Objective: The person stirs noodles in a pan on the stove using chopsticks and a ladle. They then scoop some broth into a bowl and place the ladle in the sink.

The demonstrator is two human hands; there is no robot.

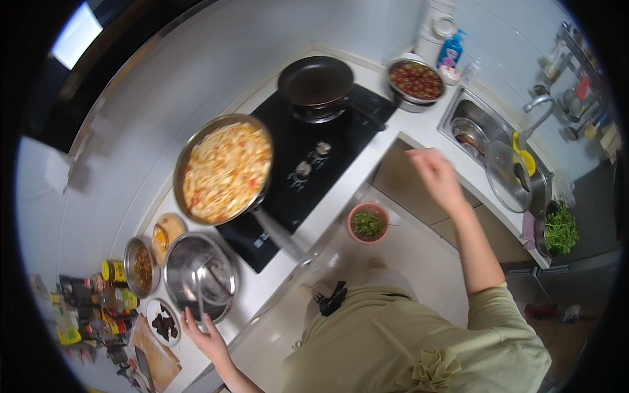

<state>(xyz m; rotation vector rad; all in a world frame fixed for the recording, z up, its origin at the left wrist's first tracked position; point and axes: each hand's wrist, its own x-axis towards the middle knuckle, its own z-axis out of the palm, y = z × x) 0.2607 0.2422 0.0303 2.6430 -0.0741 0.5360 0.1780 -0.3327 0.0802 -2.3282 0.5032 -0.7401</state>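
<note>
My left hand (pixel 205 339) is at the front rim of a steel mixing bowl (pixel 173 275), its thumb and fingers apart. The handle of a ladle (pixel 200 290) leans out of that bowl into the gap between them, and no grip on it shows. My right hand (pixel 435 174) hangs in the air before the sink counter, blurred, with its fingers loosely curled. Nothing shows in it, but its palm is hidden. A large frying pan (pixel 226 172) full of a pale, shredded-looking food with red pieces stands on the black cooktop (pixel 319 182), its long handle pointing towards me.
An empty dark pan (pixel 316 81) stands on the far burner. Grapes (pixel 416 78) fill a bowl near the sink (pixel 462 108). A glass lid (pixel 508 177) leans there. Left lie a knife (pixel 143 368), cutting board (pixel 159 358) and several bottles. A pink bucket (pixel 368 240) of greens is on the floor.
</note>
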